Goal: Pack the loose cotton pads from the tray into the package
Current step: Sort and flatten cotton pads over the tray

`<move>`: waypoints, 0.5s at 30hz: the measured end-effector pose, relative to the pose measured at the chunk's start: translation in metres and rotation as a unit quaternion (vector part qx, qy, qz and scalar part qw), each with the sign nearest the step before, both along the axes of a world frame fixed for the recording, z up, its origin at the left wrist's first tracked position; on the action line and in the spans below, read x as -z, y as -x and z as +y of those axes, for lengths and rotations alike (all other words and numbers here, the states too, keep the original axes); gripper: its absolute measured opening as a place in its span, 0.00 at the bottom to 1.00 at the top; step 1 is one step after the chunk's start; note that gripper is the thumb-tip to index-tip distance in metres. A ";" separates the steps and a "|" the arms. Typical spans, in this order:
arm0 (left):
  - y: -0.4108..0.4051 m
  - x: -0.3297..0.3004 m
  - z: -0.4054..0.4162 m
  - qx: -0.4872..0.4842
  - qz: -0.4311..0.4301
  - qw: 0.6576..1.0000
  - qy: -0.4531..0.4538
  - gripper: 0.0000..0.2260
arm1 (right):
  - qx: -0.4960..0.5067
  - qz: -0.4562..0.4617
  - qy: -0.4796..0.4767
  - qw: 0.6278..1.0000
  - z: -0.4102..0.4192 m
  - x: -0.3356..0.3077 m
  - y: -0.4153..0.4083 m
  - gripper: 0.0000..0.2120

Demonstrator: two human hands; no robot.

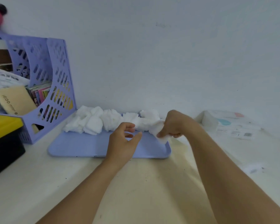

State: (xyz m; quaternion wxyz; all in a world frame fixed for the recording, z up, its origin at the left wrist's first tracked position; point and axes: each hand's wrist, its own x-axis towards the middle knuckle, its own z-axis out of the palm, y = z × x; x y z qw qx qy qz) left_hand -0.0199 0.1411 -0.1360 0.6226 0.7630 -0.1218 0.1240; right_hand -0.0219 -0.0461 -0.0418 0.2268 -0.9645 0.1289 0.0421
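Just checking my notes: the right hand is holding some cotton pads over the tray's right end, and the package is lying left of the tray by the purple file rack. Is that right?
Not quite. The head view shows the package lying on the table to the right of the tray, not left by the file rack. The rest holds: the right hand grips cotton pads over the tray's right end.

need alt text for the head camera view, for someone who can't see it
A person's right hand grips a bunch of white cotton pads at the right end of a blue tray, while the left hand hovers open beside it. More pads lie piled along the tray's far edge. The package lies to the right, a purple file rack to the left.
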 end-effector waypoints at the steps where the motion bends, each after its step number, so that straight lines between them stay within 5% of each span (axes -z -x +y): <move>1: 0.000 -0.003 -0.002 0.011 0.033 0.999 0.039 0.11 | -0.006 -0.008 -0.035 0.999 -0.005 -0.010 0.003 0.15; 3: 0.001 -0.008 -0.004 0.022 0.078 0.993 0.085 0.13 | -0.014 -0.024 -0.089 0.996 -0.009 -0.019 0.006 0.09; 10: 0.003 -0.016 0.004 0.127 0.135 0.982 0.017 0.28 | -0.128 0.070 -0.095 0.985 0.000 -0.006 0.008 0.14; 13: 0.002 -0.020 0.004 0.192 0.149 0.965 0.099 0.23 | -0.179 -0.022 -0.214 0.960 0.001 -0.019 0.013 0.13; 15: 0.006 -0.027 0.001 0.212 0.142 0.958 0.133 0.12 | -0.215 -0.062 -0.299 0.928 0.009 -0.023 0.017 0.14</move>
